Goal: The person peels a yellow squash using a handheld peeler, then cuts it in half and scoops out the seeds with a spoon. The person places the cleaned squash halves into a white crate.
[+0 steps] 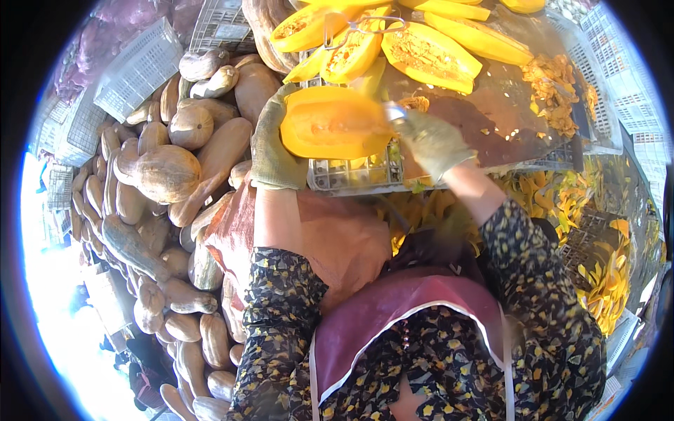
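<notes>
A peeled orange pumpkin half [331, 126], its hollow facing up, rests in my gloved left hand [276, 142], which grips its left end. My gloved right hand [434, 142] is closed around a small metal tool [394, 111] at the half's right end; motion blur hides the tool's exact kind. Beyond them, several peeled yellow pumpkin halves [432, 55] with seeds and pulp lie cut side up. A metal-framed peeler [363, 26] lies across some of these halves. Under the held half is a plastic crate [358, 187].
Whole tan pumpkins [168, 173] are heaped at the left, beside plastic crates [139, 68]. A brown board [468, 116] at the right holds scattered seeds and a pile of scooped pulp [553, 92]. Yellow peelings [605, 284] lie below, at the lower right.
</notes>
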